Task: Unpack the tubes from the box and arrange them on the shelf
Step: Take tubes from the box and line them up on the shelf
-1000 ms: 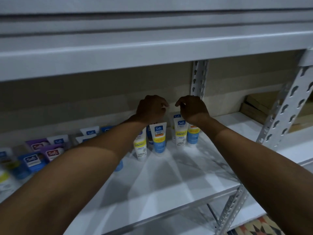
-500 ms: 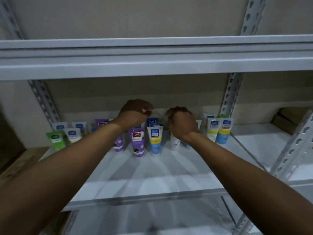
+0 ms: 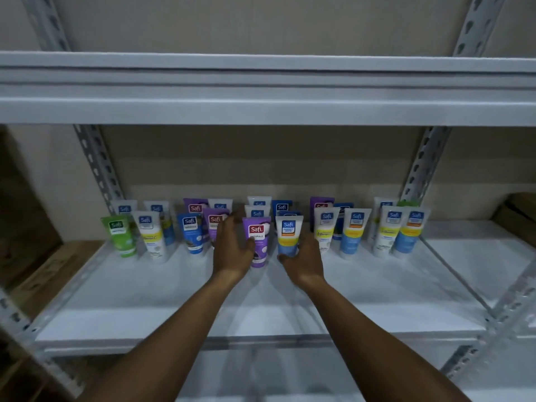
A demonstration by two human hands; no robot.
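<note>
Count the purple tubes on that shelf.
4. Front purple plastic tube, beside the left hand; second-row purple tube left of it; back purple tube further left; rear purple tube right of centre. Others may be hidden.

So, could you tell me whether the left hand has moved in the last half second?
Yes. The left hand has come down from above the front purple tube's top to beside its left side, nearer the shelf board.

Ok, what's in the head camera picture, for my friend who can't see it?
Two hands reach into a white metal shelf: the left hand touches a purple tube, the right hand holds a blue-and-yellow tube beside it. Other tubes stand upright in rows around them.
</note>
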